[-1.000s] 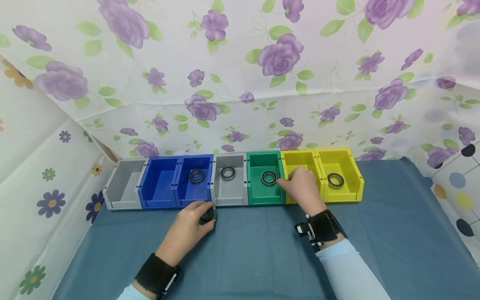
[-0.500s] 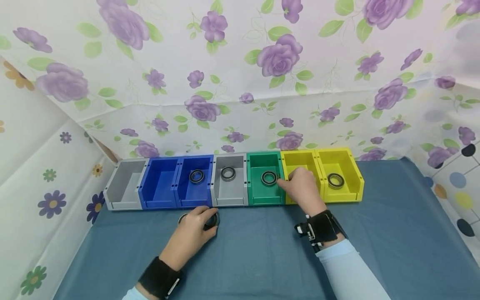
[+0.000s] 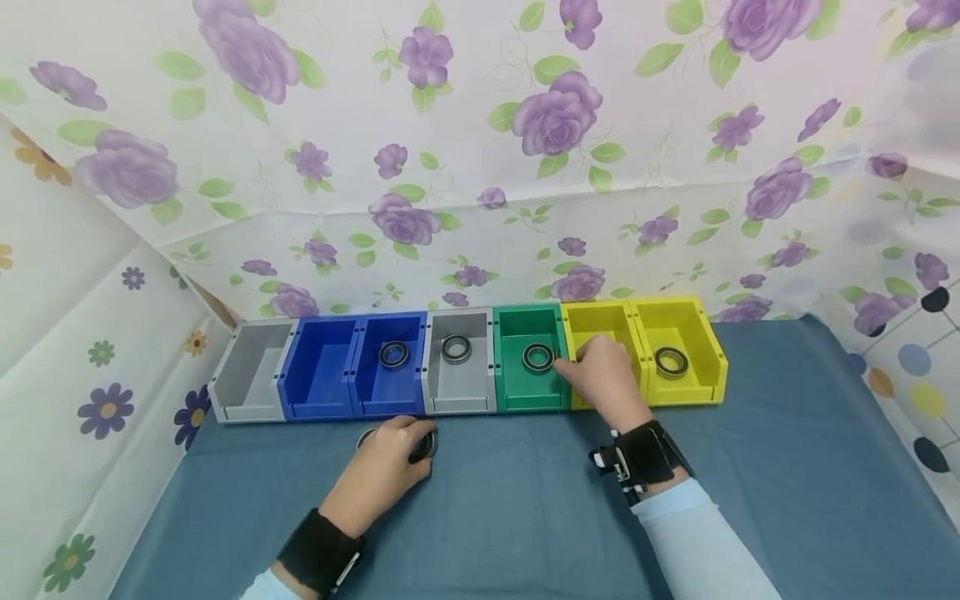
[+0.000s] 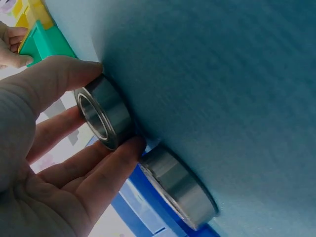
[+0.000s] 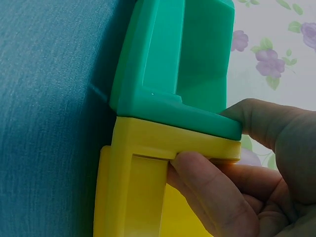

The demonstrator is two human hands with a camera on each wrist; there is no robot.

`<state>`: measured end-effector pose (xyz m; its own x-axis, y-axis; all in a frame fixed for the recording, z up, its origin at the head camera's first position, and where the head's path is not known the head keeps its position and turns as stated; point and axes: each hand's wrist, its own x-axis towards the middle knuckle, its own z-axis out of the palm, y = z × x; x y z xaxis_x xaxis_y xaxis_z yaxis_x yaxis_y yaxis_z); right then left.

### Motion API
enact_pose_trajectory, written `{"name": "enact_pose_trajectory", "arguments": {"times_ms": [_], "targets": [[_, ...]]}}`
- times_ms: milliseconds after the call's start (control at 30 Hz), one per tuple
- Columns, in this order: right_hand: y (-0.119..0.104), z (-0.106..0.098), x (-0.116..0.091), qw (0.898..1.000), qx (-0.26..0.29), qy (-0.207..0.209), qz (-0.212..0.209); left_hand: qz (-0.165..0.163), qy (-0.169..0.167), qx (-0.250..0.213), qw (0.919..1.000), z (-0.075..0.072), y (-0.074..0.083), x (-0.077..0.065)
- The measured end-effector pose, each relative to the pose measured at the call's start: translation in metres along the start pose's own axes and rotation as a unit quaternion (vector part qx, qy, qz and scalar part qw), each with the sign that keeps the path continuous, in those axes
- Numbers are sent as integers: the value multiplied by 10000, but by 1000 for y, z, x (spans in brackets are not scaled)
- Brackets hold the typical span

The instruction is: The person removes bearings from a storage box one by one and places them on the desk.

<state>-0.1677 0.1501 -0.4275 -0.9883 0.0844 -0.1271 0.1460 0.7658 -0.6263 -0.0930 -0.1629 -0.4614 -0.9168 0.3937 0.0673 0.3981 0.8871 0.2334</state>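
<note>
My left hand pinches a metal ball bearing between thumb and fingers, low over the blue cloth in front of the bins. Right beside its fingertips, a second bearing lies on the cloth, mostly covered by the hand in the head view. My right hand grips the adjoining walls of the green bin and a yellow bin, thumb on the green side and fingers on the yellow. One bearing lies inside the green bin, near the thumb.
Bins stand in one row along the back: a grey bin, two blue bins, another grey bin, then green and yellow. Single bearings lie in the right blue bin, middle grey bin and far-right yellow bin. Flowered cloth hangs behind.
My left hand has shifted slightly down and right with its bearing, then stayed nearly still. The second bearing's edge has come into sight left of the hand. My right hand keeps its place.
</note>
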Motion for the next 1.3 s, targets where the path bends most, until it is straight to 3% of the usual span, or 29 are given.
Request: {"name": "enact_pose_trajectory", "arguments": {"times_ms": [467,633,800,900,1067,1300], "targets": [[0,1,1,9999,-35,86,-61,96,-51,-339,9994,-8,0,1],[0,0,0,9998,-42,90,-147,241,600,-504,9966,-23,-2,4],[1,0,0,9997,-22,101,-212,388,1533,-618,9855,-42,-8,15],[1,0,0,9997,-6,113,-214,388,1810,-685,9803,-49,-13,23],[1,0,1,9998,7,108,-189,393,1861,-747,9789,-51,-22,39],[1,1,0,9999,83,54,-110,256,1653,-453,9849,-45,-34,58]]}}
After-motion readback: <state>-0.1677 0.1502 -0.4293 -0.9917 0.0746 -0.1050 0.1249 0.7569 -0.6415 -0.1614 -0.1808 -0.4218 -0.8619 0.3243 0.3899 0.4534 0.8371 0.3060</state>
